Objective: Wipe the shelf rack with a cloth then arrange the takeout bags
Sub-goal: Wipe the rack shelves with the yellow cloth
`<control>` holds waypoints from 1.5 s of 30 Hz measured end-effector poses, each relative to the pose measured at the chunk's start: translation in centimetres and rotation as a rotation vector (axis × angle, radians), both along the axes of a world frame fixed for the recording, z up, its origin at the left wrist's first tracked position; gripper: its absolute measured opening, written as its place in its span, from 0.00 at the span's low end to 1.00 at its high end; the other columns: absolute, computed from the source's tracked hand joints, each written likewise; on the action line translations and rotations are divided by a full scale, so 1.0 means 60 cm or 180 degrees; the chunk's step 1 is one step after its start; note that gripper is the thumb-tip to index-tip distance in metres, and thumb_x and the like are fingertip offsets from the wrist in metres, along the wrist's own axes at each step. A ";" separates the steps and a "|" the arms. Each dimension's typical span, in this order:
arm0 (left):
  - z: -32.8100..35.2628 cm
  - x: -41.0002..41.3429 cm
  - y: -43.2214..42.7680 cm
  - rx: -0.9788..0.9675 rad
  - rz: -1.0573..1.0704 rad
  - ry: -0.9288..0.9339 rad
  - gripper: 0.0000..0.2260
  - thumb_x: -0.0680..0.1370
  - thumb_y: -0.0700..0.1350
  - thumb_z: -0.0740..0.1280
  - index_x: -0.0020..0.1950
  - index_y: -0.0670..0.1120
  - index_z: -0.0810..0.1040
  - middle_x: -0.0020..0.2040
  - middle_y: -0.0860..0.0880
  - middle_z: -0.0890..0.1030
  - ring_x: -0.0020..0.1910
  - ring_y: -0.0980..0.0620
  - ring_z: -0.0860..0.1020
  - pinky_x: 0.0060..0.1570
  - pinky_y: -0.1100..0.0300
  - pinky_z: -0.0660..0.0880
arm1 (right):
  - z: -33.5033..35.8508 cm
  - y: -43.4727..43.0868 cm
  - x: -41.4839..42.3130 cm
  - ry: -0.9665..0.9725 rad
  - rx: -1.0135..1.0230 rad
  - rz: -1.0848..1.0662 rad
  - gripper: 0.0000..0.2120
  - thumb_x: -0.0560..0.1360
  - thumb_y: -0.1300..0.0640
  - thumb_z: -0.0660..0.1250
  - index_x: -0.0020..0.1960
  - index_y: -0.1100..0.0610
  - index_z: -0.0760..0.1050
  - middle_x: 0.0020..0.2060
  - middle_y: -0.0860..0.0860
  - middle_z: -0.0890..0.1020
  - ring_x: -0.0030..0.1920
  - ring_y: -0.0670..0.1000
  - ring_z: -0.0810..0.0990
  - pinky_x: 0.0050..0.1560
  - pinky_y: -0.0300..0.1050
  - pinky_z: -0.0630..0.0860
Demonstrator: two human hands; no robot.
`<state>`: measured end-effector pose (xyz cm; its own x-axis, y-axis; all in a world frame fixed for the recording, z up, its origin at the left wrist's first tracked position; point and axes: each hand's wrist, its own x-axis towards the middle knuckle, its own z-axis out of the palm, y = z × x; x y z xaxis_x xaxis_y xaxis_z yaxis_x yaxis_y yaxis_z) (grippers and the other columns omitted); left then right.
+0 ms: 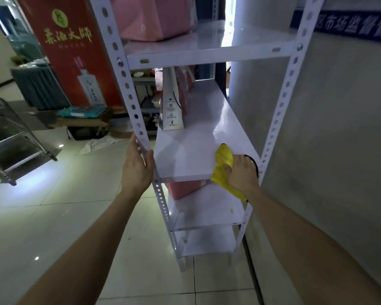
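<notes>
One yellow cloth (223, 166) is bunched in the right hand (242, 172), whose fingers curl around it and press it on the front right corner of the middle shelf (191, 150) of the white shelf rack (279, 106). The left hand (136, 166) grasps the rack's front left post (128, 84). Beyond the hands, a white takeout bag (172, 104) stands upright on the same shelf. A pink bag (185, 188) sits on the shelf below the hands, another pink one (154, 16) above.

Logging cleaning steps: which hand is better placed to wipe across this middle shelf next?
Probably right: the right hand holds the yellow cloth on the shelf, while the left hand grips the rack's upright.
</notes>
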<state>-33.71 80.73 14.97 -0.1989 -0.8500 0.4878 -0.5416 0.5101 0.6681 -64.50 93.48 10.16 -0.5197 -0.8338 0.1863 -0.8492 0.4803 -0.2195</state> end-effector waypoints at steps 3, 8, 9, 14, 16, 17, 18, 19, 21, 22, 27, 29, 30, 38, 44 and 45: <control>0.024 0.028 0.010 -0.0158 -0.0067 -0.0101 0.26 0.87 0.64 0.59 0.83 0.59 0.57 0.77 0.54 0.73 0.69 0.49 0.79 0.64 0.42 0.81 | 0.008 0.009 0.043 -0.0326 -0.0300 0.0020 0.21 0.87 0.47 0.60 0.66 0.63 0.74 0.63 0.62 0.79 0.65 0.64 0.76 0.65 0.57 0.69; 0.085 0.076 0.000 -0.0372 0.0026 -0.0149 0.25 0.88 0.58 0.60 0.83 0.55 0.60 0.77 0.50 0.74 0.69 0.47 0.79 0.65 0.39 0.81 | 0.067 0.034 0.124 -0.0844 -0.0989 0.0276 0.18 0.86 0.50 0.63 0.66 0.63 0.75 0.61 0.61 0.80 0.63 0.64 0.77 0.64 0.56 0.71; 0.100 0.082 -0.002 -0.0392 0.0014 -0.0137 0.25 0.88 0.58 0.60 0.84 0.54 0.60 0.78 0.49 0.73 0.70 0.46 0.79 0.66 0.39 0.80 | 0.089 0.042 0.137 -0.0871 -0.1149 0.0331 0.18 0.86 0.49 0.63 0.67 0.62 0.76 0.61 0.59 0.80 0.63 0.63 0.76 0.64 0.56 0.72; 0.176 0.087 -0.007 -0.0584 -0.0127 -0.0056 0.25 0.89 0.58 0.59 0.84 0.54 0.60 0.78 0.50 0.73 0.70 0.48 0.79 0.66 0.39 0.80 | 0.234 0.081 0.161 -0.0883 -0.1995 0.0638 0.15 0.85 0.48 0.62 0.66 0.57 0.76 0.58 0.52 0.81 0.61 0.57 0.78 0.62 0.54 0.75; 0.205 0.082 -0.008 -0.0635 -0.0161 -0.0002 0.24 0.88 0.57 0.60 0.83 0.55 0.60 0.78 0.51 0.73 0.68 0.48 0.80 0.65 0.39 0.81 | 0.311 0.087 0.163 -0.0819 -0.2404 0.0748 0.17 0.84 0.47 0.60 0.65 0.58 0.75 0.57 0.52 0.80 0.59 0.54 0.76 0.58 0.49 0.71; 0.217 0.078 -0.010 -0.0656 -0.0178 0.0028 0.24 0.88 0.57 0.60 0.83 0.56 0.60 0.78 0.51 0.73 0.68 0.48 0.80 0.65 0.39 0.81 | 0.353 0.084 0.162 -0.0754 -0.2550 0.0833 0.18 0.84 0.46 0.59 0.64 0.58 0.75 0.56 0.50 0.78 0.58 0.51 0.74 0.57 0.47 0.68; 0.228 0.074 -0.013 -0.0680 -0.0191 0.0047 0.24 0.88 0.57 0.60 0.83 0.56 0.60 0.78 0.51 0.73 0.69 0.48 0.80 0.65 0.39 0.81 | 0.394 0.076 0.160 -0.0684 -0.2628 0.0912 0.18 0.83 0.46 0.58 0.64 0.58 0.74 0.55 0.49 0.77 0.57 0.49 0.72 0.56 0.46 0.67; 0.238 0.069 -0.018 -0.0691 -0.0200 0.0055 0.25 0.87 0.58 0.61 0.83 0.56 0.59 0.79 0.50 0.73 0.70 0.48 0.79 0.66 0.39 0.80 | 0.434 0.062 0.156 -0.0617 -0.2633 0.0967 0.18 0.84 0.46 0.58 0.65 0.57 0.74 0.56 0.49 0.76 0.57 0.49 0.71 0.56 0.47 0.67; 0.256 0.058 -0.027 -0.0679 -0.0207 0.0075 0.29 0.86 0.62 0.62 0.83 0.56 0.57 0.80 0.50 0.72 0.72 0.49 0.77 0.69 0.42 0.79 | 0.508 0.023 0.144 -0.0452 -0.2518 0.1043 0.17 0.85 0.46 0.59 0.67 0.57 0.74 0.60 0.53 0.79 0.60 0.56 0.75 0.57 0.50 0.70; 0.264 0.053 -0.032 -0.0670 -0.0219 0.0082 0.31 0.85 0.64 0.64 0.83 0.57 0.56 0.80 0.50 0.72 0.72 0.51 0.77 0.68 0.45 0.78 | 0.540 0.001 0.139 -0.0388 -0.2436 0.1094 0.17 0.86 0.47 0.59 0.67 0.56 0.75 0.61 0.54 0.80 0.61 0.57 0.77 0.57 0.50 0.70; 0.274 0.019 -0.052 -0.0401 -0.0613 -0.0109 0.38 0.83 0.62 0.70 0.84 0.59 0.50 0.77 0.52 0.76 0.69 0.53 0.78 0.63 0.47 0.79 | 0.639 -0.111 0.146 -0.0171 -0.1731 0.1546 0.17 0.86 0.46 0.59 0.64 0.55 0.78 0.60 0.54 0.82 0.58 0.58 0.80 0.52 0.49 0.69; 0.262 0.003 -0.056 -0.0283 -0.0657 -0.0338 0.36 0.86 0.53 0.68 0.84 0.56 0.46 0.72 0.47 0.79 0.64 0.44 0.83 0.60 0.40 0.82 | 0.649 -0.151 0.155 -0.0110 -0.1349 0.1648 0.18 0.86 0.44 0.58 0.65 0.55 0.77 0.62 0.55 0.82 0.60 0.60 0.80 0.56 0.51 0.73; 0.255 -0.003 -0.057 -0.0236 -0.0625 -0.0397 0.35 0.87 0.49 0.66 0.85 0.54 0.44 0.70 0.45 0.80 0.60 0.41 0.85 0.58 0.38 0.82 | 0.651 -0.168 0.159 -0.0086 -0.1166 0.1672 0.20 0.86 0.43 0.58 0.67 0.55 0.77 0.64 0.56 0.81 0.62 0.60 0.79 0.60 0.54 0.75; 0.236 -0.010 -0.064 -0.0147 -0.0528 -0.0388 0.35 0.88 0.52 0.62 0.84 0.52 0.41 0.60 0.45 0.83 0.47 0.40 0.86 0.47 0.41 0.82 | 0.650 -0.255 0.106 -0.0059 -0.0621 0.1433 0.22 0.88 0.47 0.55 0.67 0.60 0.79 0.65 0.62 0.82 0.61 0.62 0.80 0.64 0.55 0.76; 0.228 -0.010 -0.079 -0.0106 -0.0521 -0.0368 0.35 0.87 0.54 0.63 0.84 0.54 0.41 0.49 0.50 0.83 0.40 0.45 0.85 0.42 0.40 0.83 | 0.657 -0.286 0.103 -0.0187 -0.0729 0.1489 0.21 0.86 0.45 0.56 0.68 0.56 0.78 0.64 0.58 0.81 0.59 0.58 0.78 0.61 0.55 0.76; 0.227 -0.010 -0.080 -0.0125 -0.0514 -0.0363 0.35 0.86 0.55 0.63 0.83 0.55 0.41 0.48 0.51 0.83 0.38 0.48 0.84 0.41 0.41 0.83 | 0.659 -0.288 0.115 -0.0229 -0.0740 0.1605 0.21 0.87 0.45 0.55 0.71 0.54 0.77 0.67 0.57 0.80 0.61 0.58 0.78 0.62 0.55 0.74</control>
<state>-34.30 75.90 28.57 -0.3871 -0.7833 0.4864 -0.5217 0.6210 0.5850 -57.59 76.20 49.70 -0.0855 -0.9236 0.3738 -0.9401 -0.0494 -0.3372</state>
